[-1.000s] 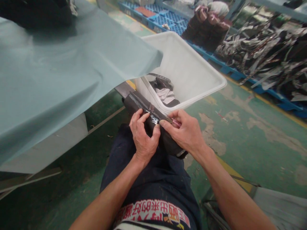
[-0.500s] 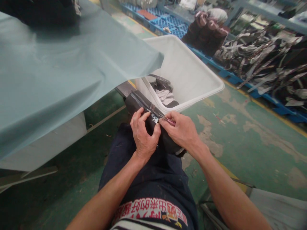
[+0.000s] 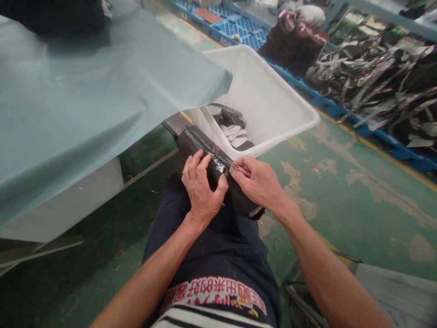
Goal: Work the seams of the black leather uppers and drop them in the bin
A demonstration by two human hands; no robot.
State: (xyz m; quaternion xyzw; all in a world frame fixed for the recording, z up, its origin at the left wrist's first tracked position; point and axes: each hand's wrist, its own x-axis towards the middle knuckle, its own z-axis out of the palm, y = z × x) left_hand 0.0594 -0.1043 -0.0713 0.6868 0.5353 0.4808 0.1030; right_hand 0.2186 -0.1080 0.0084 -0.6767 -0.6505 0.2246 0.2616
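A dark boot shaft (image 3: 194, 142) lies across my knee, pointing up and left toward a white bin. My left hand (image 3: 200, 190) is closed round its middle, thumb pressed on a shiny torn patch by the seam. My right hand (image 3: 260, 184) is closed in a pinch on a small reddish-pink tool (image 3: 243, 171) whose tip rests at that seam, right beside my left thumb. The boot's lower end is hidden under my right hand.
A white plastic bin (image 3: 293, 109) with several dark pieces inside stands just beyond my knee. A pale green sheet (image 3: 85, 91) drapes over a table at left. Blue pallets (image 3: 239, 32) with stacked boots and piled straps fill the back right. The floor is worn green concrete.
Both hands have stayed on the boot's seam. The left fingers shifted slightly along the shaft, and the view moved a little.
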